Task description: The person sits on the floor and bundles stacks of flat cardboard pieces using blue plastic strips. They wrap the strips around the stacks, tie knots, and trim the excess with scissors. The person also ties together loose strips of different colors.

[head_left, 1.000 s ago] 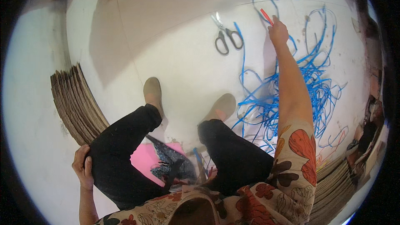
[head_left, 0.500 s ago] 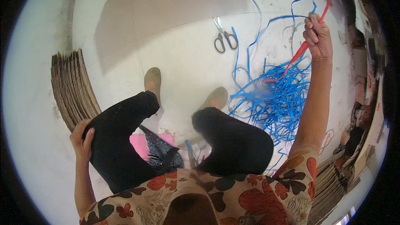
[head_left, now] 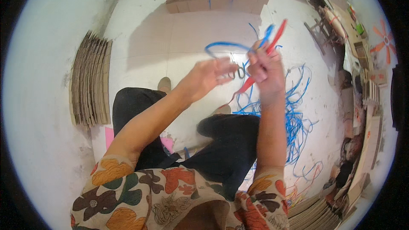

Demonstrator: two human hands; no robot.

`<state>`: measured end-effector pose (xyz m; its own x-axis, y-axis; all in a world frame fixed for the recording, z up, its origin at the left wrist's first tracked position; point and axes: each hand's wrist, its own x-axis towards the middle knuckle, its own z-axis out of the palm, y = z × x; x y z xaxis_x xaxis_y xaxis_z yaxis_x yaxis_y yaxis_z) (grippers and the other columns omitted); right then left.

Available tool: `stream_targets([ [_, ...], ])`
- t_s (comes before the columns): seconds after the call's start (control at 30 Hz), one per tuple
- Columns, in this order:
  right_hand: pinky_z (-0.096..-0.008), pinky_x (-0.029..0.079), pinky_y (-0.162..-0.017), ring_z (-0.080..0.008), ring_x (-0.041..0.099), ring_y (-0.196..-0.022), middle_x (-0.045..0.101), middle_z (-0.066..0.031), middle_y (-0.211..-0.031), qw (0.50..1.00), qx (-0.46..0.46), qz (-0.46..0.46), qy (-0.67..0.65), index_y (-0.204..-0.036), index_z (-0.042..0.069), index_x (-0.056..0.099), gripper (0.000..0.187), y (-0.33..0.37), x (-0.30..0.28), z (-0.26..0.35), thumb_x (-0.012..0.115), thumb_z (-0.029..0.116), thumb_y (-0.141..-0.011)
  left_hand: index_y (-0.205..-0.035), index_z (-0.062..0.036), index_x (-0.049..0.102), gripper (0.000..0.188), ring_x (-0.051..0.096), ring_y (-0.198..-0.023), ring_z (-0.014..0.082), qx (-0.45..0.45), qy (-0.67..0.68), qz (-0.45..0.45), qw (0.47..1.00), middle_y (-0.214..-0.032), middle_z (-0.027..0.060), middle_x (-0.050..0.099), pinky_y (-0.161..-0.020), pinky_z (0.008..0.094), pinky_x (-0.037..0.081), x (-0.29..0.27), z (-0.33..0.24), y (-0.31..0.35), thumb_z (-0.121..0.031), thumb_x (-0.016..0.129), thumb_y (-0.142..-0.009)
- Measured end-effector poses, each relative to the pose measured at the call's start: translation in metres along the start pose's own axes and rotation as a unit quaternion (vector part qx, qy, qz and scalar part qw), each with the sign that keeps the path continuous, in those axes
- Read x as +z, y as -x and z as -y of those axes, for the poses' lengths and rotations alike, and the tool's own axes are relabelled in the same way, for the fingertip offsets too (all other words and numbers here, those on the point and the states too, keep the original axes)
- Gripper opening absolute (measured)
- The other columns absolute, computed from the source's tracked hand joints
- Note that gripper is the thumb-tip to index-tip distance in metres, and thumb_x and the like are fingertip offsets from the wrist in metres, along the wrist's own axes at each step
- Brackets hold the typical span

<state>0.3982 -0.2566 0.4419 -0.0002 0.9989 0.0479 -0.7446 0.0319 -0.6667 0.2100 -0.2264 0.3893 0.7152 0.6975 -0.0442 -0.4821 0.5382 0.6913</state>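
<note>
My right hand [head_left: 266, 68] is closed round a red strip [head_left: 278, 34] and a blue plastic strap [head_left: 228, 43], both held up in front of me. The red strip's lower end trails below the fist, and the blue strap arches out to the left. Blurred by motion, my left hand [head_left: 208, 76] reaches toward the right one with its fingers stretched out and nothing seen in them. Partly hidden behind the hands, scissors [head_left: 241, 73] with dark handles lie on the floor. Below and right is a tangled heap of blue straps [head_left: 297, 125], partly covered by my right forearm.
A stack of flattened cardboard [head_left: 90, 81] stands against the left wall. More cardboard [head_left: 204, 0], bound with blue straps, lies at the far side. To the right are a small stool [head_left: 316, 36], an orange fan [head_left: 386, 40] and clutter. Pink material [head_left: 109, 137] shows by my left leg.
My left hand has left my knee and come up beside the right one. The right hand has moved left and closer, still gripping the red and blue strips. The view has tilted up.
</note>
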Motion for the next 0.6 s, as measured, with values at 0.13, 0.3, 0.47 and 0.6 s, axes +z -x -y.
stream_targets([
  [0.13, -0.0172, 0.023, -0.031, -0.0046, 0.032, -0.035, 0.054, -0.0096, -0.068, 0.995, 0.070, -0.066, 0.041, -0.079, 0.005, 0.052, 0.005, 0.008, -0.005, -0.044, 0.056, 0.003, -0.081, -0.112, 0.0110, 0.043, 0.033, 0.051, -0.066, 0.0119, 0.186, 0.125, -0.248, 0.942, -0.085, 0.0104, 0.055, -0.066, 0.0215, 0.048, -0.008, -0.074, -0.024, -0.014, 0.047, -0.091],
  [0.3, -0.0176, 0.023, -0.031, -0.0050, 0.033, -0.035, 0.055, -0.0095, -0.066, 0.975, 0.160, -0.134, 0.076, -0.076, 0.004, 0.052, 0.005, -0.006, -0.037, -0.079, 0.054, 0.004, -0.081, -0.092, 0.0057, 0.051, 0.012, 0.033, -0.048, 0.0061, 0.318, -0.034, -0.301, 0.899, -0.064, 0.0008, 0.043, -0.045, 0.0197, 0.030, -0.104, -0.171, 0.017, -0.003, 0.046, -0.085],
  [0.47, -0.0190, 0.021, -0.030, -0.0051, 0.034, -0.034, 0.054, -0.0070, -0.060, 0.861, 0.203, -0.152, 0.442, -0.081, 0.001, 0.057, 0.010, -0.039, -0.027, -0.104, 0.053, 0.010, -0.083, -0.088, -0.0003, 0.054, 0.025, 0.028, -0.040, 0.0044, 0.152, -0.252, -0.402, 0.867, -0.054, -0.0062, 0.035, -0.035, 0.0197, 0.023, -0.120, -0.156, 0.032, -0.025, 0.048, -0.090],
  [0.6, -0.0188, 0.021, -0.031, -0.0049, 0.034, -0.035, 0.052, -0.0037, -0.059, 0.963, 0.159, -0.088, 0.201, -0.096, -0.002, 0.058, 0.025, -0.063, 0.024, -0.109, 0.054, 0.020, -0.085, -0.074, -0.0066, 0.059, 0.028, 0.036, -0.043, 0.0040, -0.003, -0.453, -0.261, 0.853, -0.054, -0.0041, 0.042, -0.037, 0.0211, 0.027, -0.098, -0.118, 0.007, -0.031, 0.051, -0.086],
])
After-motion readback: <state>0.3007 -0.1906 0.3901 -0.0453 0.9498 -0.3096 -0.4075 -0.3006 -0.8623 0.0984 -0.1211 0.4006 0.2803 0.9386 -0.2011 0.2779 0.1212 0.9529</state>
